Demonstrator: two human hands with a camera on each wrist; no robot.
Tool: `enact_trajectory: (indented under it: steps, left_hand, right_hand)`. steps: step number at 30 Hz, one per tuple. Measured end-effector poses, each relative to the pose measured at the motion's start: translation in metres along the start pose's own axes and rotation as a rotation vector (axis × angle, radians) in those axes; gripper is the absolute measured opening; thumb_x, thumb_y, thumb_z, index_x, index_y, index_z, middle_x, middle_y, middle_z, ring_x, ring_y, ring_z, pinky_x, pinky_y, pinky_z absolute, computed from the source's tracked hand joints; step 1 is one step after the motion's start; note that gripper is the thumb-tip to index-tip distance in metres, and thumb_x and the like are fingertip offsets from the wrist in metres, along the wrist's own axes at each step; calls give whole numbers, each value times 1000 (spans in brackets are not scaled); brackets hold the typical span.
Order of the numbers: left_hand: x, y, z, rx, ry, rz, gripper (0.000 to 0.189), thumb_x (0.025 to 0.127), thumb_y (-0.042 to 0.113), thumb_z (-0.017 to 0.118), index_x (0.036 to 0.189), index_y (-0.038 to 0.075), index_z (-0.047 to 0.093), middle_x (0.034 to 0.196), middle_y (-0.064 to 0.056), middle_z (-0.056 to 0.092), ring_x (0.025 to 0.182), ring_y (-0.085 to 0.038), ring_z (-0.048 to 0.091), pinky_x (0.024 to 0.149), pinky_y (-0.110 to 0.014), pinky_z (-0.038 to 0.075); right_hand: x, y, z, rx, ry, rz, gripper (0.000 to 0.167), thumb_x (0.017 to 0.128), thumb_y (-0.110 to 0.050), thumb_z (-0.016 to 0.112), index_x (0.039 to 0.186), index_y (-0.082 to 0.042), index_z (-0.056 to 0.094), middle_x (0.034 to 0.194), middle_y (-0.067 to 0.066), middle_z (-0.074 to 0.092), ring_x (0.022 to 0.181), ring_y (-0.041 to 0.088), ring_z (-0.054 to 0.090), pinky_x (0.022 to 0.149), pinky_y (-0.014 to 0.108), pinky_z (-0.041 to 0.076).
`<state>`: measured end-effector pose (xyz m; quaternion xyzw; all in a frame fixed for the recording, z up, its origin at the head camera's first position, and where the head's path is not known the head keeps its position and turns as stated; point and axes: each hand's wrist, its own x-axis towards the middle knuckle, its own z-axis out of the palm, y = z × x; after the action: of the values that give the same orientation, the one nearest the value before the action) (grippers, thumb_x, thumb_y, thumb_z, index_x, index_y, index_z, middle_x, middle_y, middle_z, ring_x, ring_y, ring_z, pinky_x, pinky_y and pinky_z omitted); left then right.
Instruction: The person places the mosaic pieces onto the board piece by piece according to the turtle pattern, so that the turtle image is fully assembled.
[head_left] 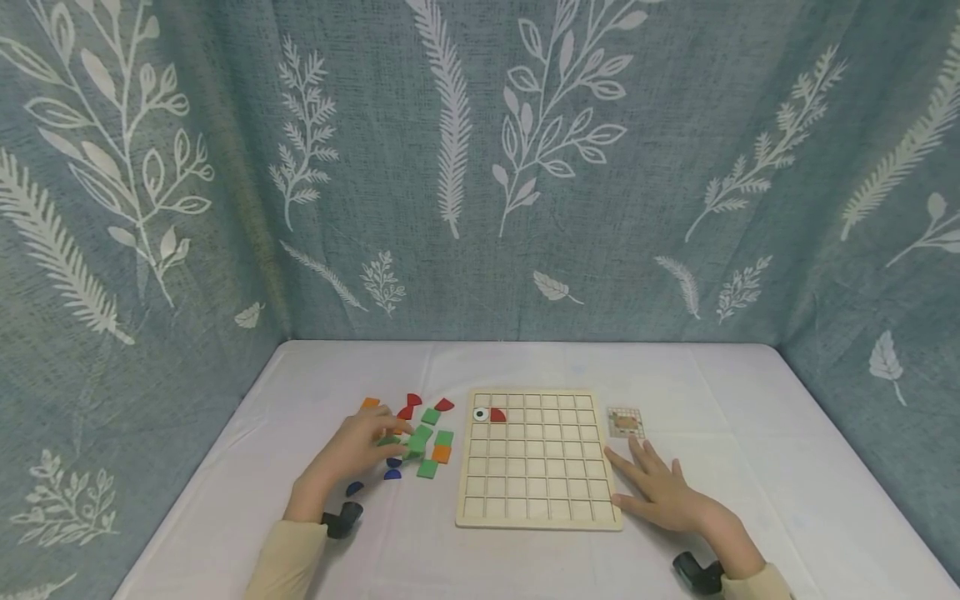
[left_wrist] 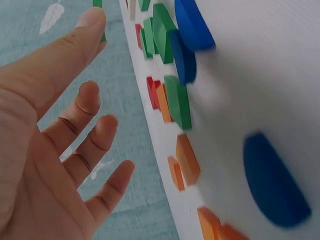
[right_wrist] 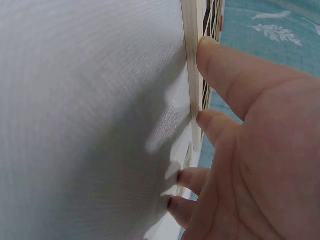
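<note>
Beside the board (head_left: 537, 463), the left hand (head_left: 365, 443) pinches a green tile (left_wrist: 98, 3). The splayed right hand (head_left: 663, 497) should steady the board.

Person's wearing long slvs in a plain beige: L slv (head_left: 287, 560) & R slv (head_left: 759, 583), both ending short of the hands. L hand (head_left: 367, 442) & R hand (head_left: 660, 493) are showing bare. Each arm's also sporting a small blk cam: L wrist cam (head_left: 342, 520) & R wrist cam (head_left: 699, 573), both having stubby, rounded housings, approx. same shape.
</note>
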<state>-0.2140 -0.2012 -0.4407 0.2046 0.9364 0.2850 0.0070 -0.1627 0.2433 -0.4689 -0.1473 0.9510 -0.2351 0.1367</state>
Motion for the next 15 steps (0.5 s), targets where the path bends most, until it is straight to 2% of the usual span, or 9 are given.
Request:
enact_trajectory:
  steps: [6,12,15]
  left_hand:
    - [8,7,8,-18,8,8,23,77,21,74,100,17,70,89,-1,57,81,-17,50,71,-31,42]
    - [16,18,14,-30,-3,-10,24,78,24,74,100,19,70,88,-2,56,80,-18,46,66,-28,40]
    - [20,21,19,-17,-8,5,23,78,23,73,100,18,70,85,-1,55,79,-18,47,64,-27,39]
  right_hand:
    - [0,2,0,7,0,-4,69,87,-49,53,144,-16,33,150,27,9,136,49,1,96,73,-5]
    - [1,2,0,8,-3,-5,68,87,-48,53,144,-16,33,150,27,8,136,49,0,96,73,-5]
    - [2,2,0,14,-8,-6,68,88,-48,53,144,-16,32,150,27,8,136,49,0,96,73,-5]
